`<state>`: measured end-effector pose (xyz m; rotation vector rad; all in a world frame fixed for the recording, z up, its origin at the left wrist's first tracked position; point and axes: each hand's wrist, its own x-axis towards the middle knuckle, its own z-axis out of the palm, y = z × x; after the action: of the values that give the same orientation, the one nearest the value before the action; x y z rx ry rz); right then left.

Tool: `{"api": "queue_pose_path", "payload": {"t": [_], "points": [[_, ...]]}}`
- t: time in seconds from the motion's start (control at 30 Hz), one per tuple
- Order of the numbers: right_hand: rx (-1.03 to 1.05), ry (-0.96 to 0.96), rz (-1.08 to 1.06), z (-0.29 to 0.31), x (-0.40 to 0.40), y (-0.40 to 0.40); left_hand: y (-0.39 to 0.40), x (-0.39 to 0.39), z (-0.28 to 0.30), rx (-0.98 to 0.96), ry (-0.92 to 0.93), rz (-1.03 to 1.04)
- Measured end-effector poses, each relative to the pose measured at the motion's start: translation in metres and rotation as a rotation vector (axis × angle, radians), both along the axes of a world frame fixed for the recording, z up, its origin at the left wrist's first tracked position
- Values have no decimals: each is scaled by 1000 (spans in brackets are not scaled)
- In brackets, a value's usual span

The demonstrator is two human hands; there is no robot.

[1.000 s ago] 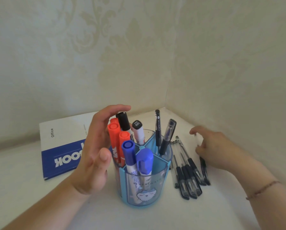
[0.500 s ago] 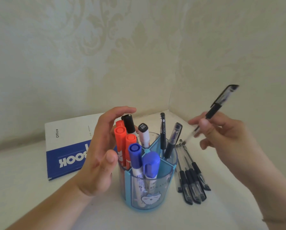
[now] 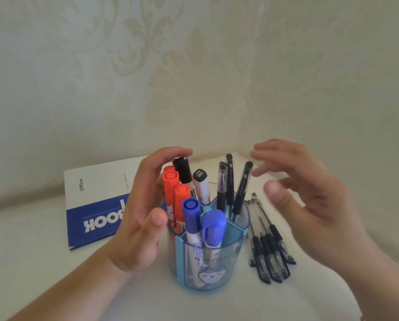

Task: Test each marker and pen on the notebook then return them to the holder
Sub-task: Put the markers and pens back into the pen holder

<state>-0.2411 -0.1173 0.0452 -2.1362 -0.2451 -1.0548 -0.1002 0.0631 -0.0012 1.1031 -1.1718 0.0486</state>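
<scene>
the blue holder stands upright on the desk, and everything else is placed from it. the left hand is cupped against the holder's left side, fingers curved over the tops of the red markers and the black marker, thumb near the rim; whether it actually presses the wall i cannot tell, and it grips no marker. the right hand hovers above and to the right of the holder, blurred, fingers spread and loose, holding nothing. three dark pens stand in the holder's back right compartment, two blue markers in the front one. more pens lie in a row on the desk just right of the holder. the notebook lies closed behind and to the left of the holder, partly hidden by the left hand.

what could go wrong: the standing pens lean outward, so a careless right hand passing beside them could knock one out or tip the holder toward the loose pens, which would roll. the notebook being shut, any pen dropped in now may go untested. the left hand's curled fingers could also drag the tall black marker up on letting go.
</scene>
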Motion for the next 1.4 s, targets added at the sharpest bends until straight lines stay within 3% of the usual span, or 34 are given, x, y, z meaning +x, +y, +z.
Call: {"api": "queue_pose_path", "payload": {"t": [0.1,0.17,0.27,0.53,0.77,0.83,0.9,1.0,1.1,1.17,1.27,1.4], "points": [[123,153,-183,-3,2,-22,-1,2,-1,0,1,23],[-103,532,-447,-12,4,-40,-2,2,-2,-10,-4,19],[-204,925,-445,-23,7,-49,-1,3,-3,-11,-1,17],[-334,1180,-411,-20,-2,-57,-2,0,4,-45,-94,-17],[-464,1056,-309,-30,0,-63,-2,0,3,-41,-80,-39],[-522,1055,-353,-26,-4,-69,-1,1,2,-49,-74,-8],[-515,924,-419,-20,-7,-76,0,0,2,-47,-61,7],[-240,479,-489,-3,-9,-71,0,-1,3,-39,-73,-13],[308,-34,-73,8,-10,-42,-1,-1,3,-38,-64,-12],[448,-197,204,11,-9,-17,-1,-2,2,-33,-77,-12],[356,-181,264,7,-6,3,-2,-4,4,-36,-98,-39],[-133,11,8,-7,-1,1,-1,-1,2,-33,-64,-31]]}}
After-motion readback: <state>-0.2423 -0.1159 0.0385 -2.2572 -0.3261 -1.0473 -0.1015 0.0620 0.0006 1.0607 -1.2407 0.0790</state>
